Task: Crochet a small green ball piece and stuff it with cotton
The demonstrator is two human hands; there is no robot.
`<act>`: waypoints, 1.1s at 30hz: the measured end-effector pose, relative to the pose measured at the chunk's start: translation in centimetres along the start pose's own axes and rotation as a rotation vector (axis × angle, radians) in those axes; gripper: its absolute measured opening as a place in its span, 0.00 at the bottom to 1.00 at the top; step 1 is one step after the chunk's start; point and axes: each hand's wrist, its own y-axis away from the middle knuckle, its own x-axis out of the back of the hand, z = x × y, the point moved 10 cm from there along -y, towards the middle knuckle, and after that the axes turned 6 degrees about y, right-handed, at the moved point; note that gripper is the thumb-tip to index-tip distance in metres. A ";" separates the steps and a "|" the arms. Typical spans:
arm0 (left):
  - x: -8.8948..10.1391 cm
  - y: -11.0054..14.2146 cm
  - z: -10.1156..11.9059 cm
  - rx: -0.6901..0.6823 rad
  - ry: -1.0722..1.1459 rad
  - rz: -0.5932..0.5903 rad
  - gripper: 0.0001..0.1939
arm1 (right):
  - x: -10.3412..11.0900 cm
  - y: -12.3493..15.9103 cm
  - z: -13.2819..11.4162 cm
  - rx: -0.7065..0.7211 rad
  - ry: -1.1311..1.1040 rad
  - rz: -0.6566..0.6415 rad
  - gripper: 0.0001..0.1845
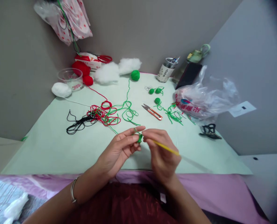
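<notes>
My left hand (123,147) pinches a small green crochet piece (140,137) between thumb and fingers, and green yarn (135,129) loops over its index finger. Held like a pencil in my right hand (163,152) is a crochet hook (166,147) with a yellow handle; its back end is smeared by motion. The hook's tip meets the green piece, hidden by my fingertips. From the left hand a strand runs back toward a tangle of green yarn (129,112), and another strand rises from there to a green yarn ball (135,75).
Orange thread snips (152,112) lie beyond my hands, near small green balls (157,101) and green scraps (174,115). Red yarn (105,116) and black yarn (78,124) tangle at left. White stuffing (107,73) sits behind; a plastic bag (203,99) and black claw clip (209,131) are right.
</notes>
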 end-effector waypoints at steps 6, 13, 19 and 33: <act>-0.4 0.4 1.7 -0.123 -0.130 0.019 0.11 | -0.5 -0.7 2.4 -0.309 -0.354 -0.009 0.10; -1.1 0.6 1.1 -0.061 -0.182 -0.042 0.18 | -1.4 -0.7 2.8 -0.361 -0.460 -0.076 0.11; -0.5 0.7 1.8 -0.113 -0.206 0.010 0.17 | -0.3 -0.4 -0.3 -0.046 -0.105 -0.110 0.12; -0.9 0.5 1.1 -0.078 -0.107 -0.021 0.16 | -1.5 -0.5 2.3 -0.322 -0.454 -0.074 0.10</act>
